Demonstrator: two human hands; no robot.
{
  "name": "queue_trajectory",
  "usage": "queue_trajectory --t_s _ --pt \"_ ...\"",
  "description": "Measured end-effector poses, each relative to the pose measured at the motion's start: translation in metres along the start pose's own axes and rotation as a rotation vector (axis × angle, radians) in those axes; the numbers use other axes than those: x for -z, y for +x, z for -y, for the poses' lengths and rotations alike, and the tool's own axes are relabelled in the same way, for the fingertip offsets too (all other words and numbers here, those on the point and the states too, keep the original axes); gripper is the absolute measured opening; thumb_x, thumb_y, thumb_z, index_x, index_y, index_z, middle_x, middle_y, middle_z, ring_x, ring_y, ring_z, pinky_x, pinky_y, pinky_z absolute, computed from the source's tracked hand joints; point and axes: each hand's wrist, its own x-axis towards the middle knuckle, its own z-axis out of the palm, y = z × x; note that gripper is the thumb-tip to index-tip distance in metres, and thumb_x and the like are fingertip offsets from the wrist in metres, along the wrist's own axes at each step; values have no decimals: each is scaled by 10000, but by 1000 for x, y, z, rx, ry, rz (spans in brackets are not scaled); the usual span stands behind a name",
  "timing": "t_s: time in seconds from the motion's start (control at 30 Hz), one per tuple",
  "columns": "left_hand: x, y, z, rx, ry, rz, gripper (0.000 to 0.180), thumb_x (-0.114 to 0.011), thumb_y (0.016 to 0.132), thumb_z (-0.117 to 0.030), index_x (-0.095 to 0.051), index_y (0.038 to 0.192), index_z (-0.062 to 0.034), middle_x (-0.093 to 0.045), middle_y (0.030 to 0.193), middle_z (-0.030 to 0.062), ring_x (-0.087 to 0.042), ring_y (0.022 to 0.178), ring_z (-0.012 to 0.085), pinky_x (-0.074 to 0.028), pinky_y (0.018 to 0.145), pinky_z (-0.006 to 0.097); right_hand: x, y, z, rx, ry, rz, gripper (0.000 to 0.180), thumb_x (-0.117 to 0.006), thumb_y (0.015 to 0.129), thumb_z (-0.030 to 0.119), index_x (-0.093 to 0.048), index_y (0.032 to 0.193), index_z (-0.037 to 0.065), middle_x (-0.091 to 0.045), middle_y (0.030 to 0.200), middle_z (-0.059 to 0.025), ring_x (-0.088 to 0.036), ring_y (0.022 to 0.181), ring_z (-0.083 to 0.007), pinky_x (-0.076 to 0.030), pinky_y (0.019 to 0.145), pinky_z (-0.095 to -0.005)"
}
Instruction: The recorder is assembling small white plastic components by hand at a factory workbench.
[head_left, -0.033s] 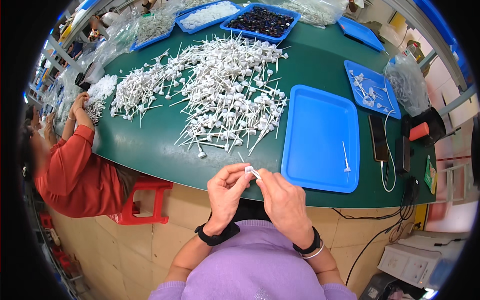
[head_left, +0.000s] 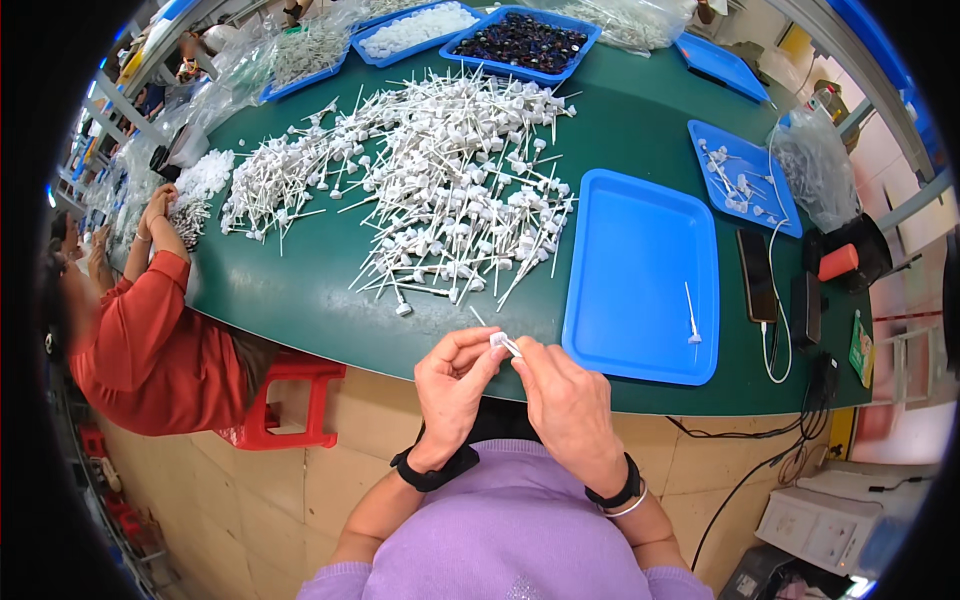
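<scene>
At our far left a person in a red sleeve (head_left: 140, 340) works at the green counter (head_left: 300, 290). Our left hand (head_left: 455, 385) and right hand (head_left: 565, 400) meet at its near edge—fingers of both pinching one small white stemmed cap (head_left: 500, 342). We judge assembly underway; next comes the blue tray (head_left: 640, 290).
</scene>
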Motion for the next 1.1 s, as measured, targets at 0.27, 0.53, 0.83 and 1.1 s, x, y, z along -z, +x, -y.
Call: queue_trajectory --t_s 0.27,0.53,0.83,1.1 --pt "-4 -5 4 -185 224 -43 231 -684 898 76 -641 1124 64 -727 1035 123 -698 938 130 -551 820 227 -2 0 4 -51 -66 45 160 -638 945 121 -602 1091 66 -580 759 -117 -618 613 -324 -486 511 -416" --pt "-6 -5 7 -232 225 -71 216 -714 887 42 -664 1096 63 -740 991 121 -711 906 137 -577 807 248 -2 -2 3 -13 -132 63 197 -607 936 88 -566 1129 79 -578 793 -111 -662 604 -305 -518 488 -400" --pt "-1 -4 6 -78 119 -18 210 -678 915 50 -643 1122 52 -728 1031 109 -686 967 121 -525 856 219 0 -1 -1 -49 -26 50 127 -627 940 92 -606 1065 83 -572 720 -119 -613 607 -341 -468 502 -433" --pt "-3 -1 1 -97 195 -4 239 -654 941 8 -671 1178 36 -732 1041 84 -669 970 92 -506 847 209 4 3 -2 -69 22 77 103 -621 950 95 -613 1050 71 -608 743 -133 -623 637 -360 -468 524 -449"
